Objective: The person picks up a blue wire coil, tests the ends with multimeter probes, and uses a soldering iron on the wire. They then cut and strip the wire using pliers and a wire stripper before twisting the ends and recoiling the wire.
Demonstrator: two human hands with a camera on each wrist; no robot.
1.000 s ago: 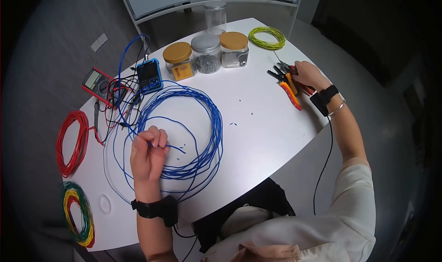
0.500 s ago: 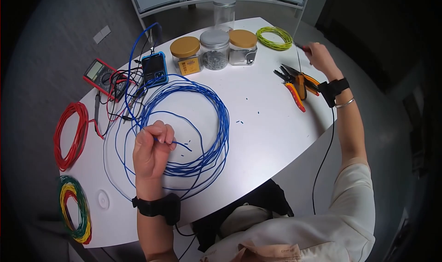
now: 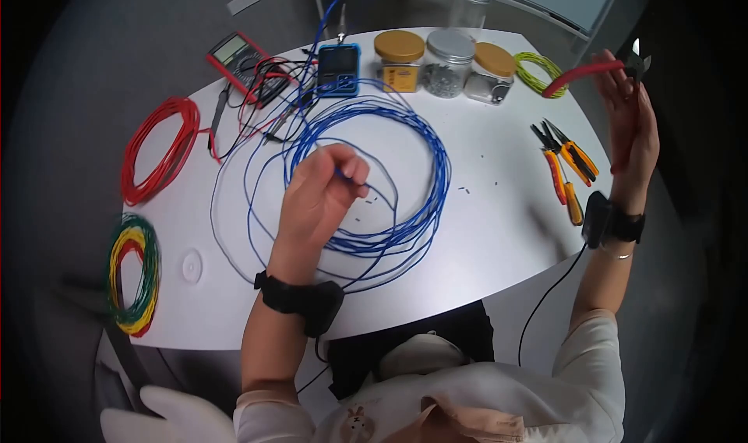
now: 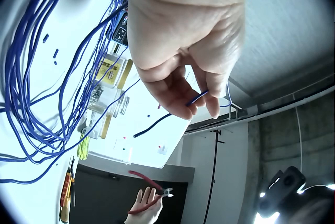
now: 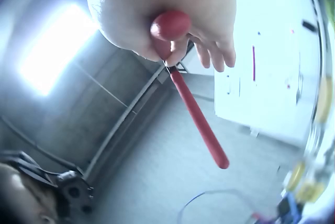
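Note:
My left hand (image 3: 319, 197) pinches a blue wire (image 4: 152, 125) between thumb and fingers, its free end jutting past the fingertips in the left wrist view. Below that hand, a large coil of blue wire (image 3: 442, 166) lies on the white table (image 3: 499, 232). At the far right my right hand (image 3: 637, 143) is raised and holds diagonal cutters (image 4: 149, 188) with red handles. The cutters' handles are spread wide, one along the palm and the other sticking out; the metal jaws stand by the thumb. In the right wrist view a red handle (image 5: 201, 122) points away from the fingers.
Orange-handled pliers (image 3: 576, 160) and a screwdriver (image 3: 574, 205) lie at the table's right. Along the back stand several lidded jars (image 3: 449, 65), a yellow-green wire coil (image 3: 534, 69), a blue-framed meter (image 3: 339, 70) and a red multimeter (image 3: 245, 65). Red wire (image 3: 160, 151) and multicoloured wire (image 3: 132, 275) lie left.
My right hand has lifted the red-handled cutters off the table beside the other tools, and their handles have spread. The left hand keeps its pinch on the blue wire. The head view has turned.

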